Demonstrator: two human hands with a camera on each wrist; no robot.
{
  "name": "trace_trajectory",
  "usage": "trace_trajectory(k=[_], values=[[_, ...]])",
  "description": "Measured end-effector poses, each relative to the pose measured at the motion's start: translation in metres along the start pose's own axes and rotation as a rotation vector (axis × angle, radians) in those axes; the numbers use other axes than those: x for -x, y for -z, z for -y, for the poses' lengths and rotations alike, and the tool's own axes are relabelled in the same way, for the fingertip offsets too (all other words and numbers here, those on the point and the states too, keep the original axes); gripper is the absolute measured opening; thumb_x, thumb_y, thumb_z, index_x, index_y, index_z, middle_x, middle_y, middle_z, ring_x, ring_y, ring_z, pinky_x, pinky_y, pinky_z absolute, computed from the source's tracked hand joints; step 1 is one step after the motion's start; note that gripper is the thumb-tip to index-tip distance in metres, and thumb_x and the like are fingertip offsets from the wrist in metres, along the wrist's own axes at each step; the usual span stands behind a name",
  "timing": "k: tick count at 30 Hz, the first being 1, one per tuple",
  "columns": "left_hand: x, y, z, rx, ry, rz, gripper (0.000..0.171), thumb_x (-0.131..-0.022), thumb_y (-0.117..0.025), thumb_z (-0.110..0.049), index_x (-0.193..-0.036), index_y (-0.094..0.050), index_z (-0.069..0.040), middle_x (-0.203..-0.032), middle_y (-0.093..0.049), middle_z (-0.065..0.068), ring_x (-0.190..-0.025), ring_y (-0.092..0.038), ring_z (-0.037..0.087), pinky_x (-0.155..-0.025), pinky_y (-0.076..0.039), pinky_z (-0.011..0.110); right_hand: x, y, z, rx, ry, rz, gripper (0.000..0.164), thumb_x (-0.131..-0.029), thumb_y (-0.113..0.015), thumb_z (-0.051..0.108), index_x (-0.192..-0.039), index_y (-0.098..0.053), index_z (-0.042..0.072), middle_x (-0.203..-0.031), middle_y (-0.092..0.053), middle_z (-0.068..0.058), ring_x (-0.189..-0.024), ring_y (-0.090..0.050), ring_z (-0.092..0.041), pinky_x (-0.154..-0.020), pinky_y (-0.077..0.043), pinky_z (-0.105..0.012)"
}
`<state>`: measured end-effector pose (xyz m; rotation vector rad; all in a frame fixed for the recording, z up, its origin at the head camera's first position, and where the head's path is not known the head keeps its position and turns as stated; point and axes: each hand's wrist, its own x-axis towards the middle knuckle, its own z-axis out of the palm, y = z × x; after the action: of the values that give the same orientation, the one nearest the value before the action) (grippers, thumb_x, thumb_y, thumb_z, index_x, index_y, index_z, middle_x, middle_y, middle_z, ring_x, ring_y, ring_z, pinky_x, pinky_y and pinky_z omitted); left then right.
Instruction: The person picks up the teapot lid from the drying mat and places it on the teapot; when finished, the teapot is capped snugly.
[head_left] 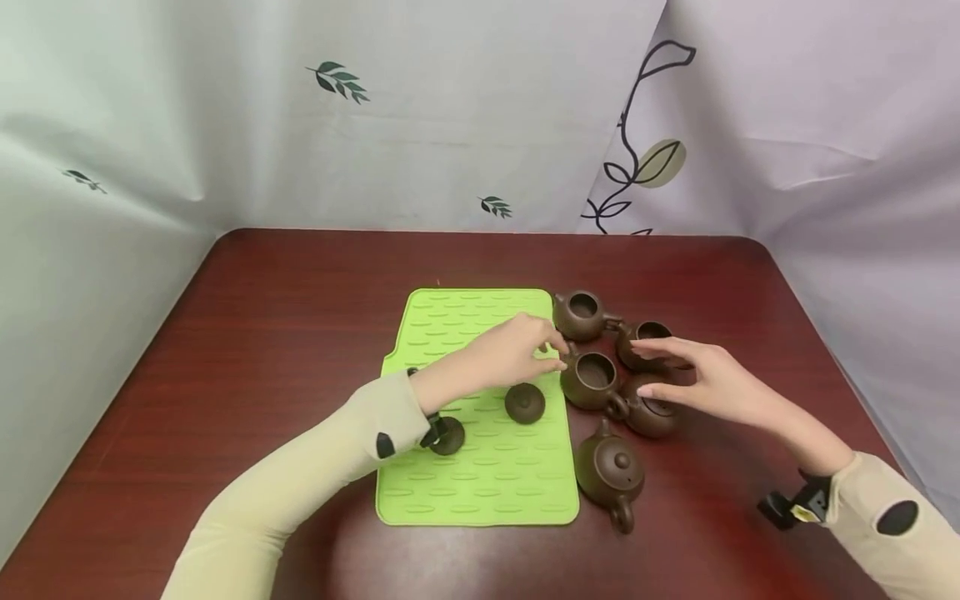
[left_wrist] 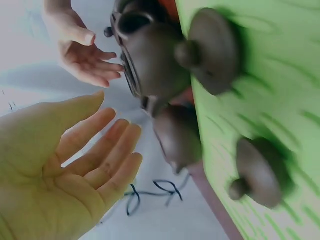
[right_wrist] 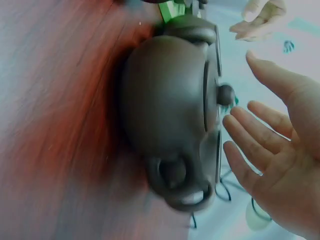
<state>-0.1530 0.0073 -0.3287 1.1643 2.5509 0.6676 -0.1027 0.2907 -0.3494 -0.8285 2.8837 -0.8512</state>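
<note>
My left hand [head_left: 510,352] hovers over the right side of the green mat, fingers loosely bent and holding nothing, fingertips near an uncovered brown teapot [head_left: 579,390]. My right hand [head_left: 712,382] is above the right-hand teapots, fingers relaxed and apart, with nothing in its grasp. Below it sits a lidded teapot [head_left: 651,417], whose knob [right_wrist: 226,95] stands near the fingertips in the right wrist view. Another uncovered teapot [head_left: 630,350] is partly hidden behind the right fingers. Two round lids lie knob-up on the mat, one lid [head_left: 525,403] by the left hand, another lid [head_left: 450,436] partly behind the left wrist.
The green ridged mat [head_left: 480,504] lies on the dark red table [head_left: 247,367]. An uncovered teapot [head_left: 573,325] stands at the mat's far right corner, and a lidded teapot [head_left: 609,477] near its front right. A patterned curtain [head_left: 450,125] encloses the table's back and sides.
</note>
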Motion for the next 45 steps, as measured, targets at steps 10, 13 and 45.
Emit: trace_trajectory(k=[10,13,45], values=[[0.031,-0.01,0.012,0.094,0.008,0.077,0.026,-0.087,-0.068,-0.021,-0.109,-0.069,-0.009,-0.11,-0.066,0.002,-0.097,-0.061,0.013,-0.08,-0.048,0.02,-0.026,-0.017,0.014,0.057,0.048,0.048,0.073,-0.075,-0.077,0.039,-0.135,-0.049,0.008,-0.133,-0.052,-0.01,-0.113,-0.055,-0.026,-0.089,-0.047,-0.045],[0.035,-0.013,0.009,0.075,-0.006,0.071,0.025,-0.086,-0.068,-0.021,-0.109,-0.069,-0.009,-0.11,-0.066,0.002,-0.098,-0.061,0.013,-0.08,-0.048,0.02,-0.032,-0.019,0.016,0.059,0.055,0.073,0.077,-0.074,-0.077,0.041,-0.136,-0.047,0.007,-0.133,-0.052,-0.011,-0.118,-0.052,-0.028,-0.091,-0.045,-0.048],[0.039,-0.027,0.013,-0.056,0.079,0.078,0.015,-0.077,-0.076,-0.021,-0.087,-0.065,-0.017,-0.088,-0.056,-0.006,-0.082,-0.056,0.007,-0.072,-0.046,0.019,-0.05,-0.03,0.022,0.128,0.045,0.147,0.067,-0.066,-0.084,0.036,-0.122,-0.062,0.008,-0.117,-0.064,-0.007,-0.081,-0.06,-0.014,-0.072,-0.049,-0.034]])
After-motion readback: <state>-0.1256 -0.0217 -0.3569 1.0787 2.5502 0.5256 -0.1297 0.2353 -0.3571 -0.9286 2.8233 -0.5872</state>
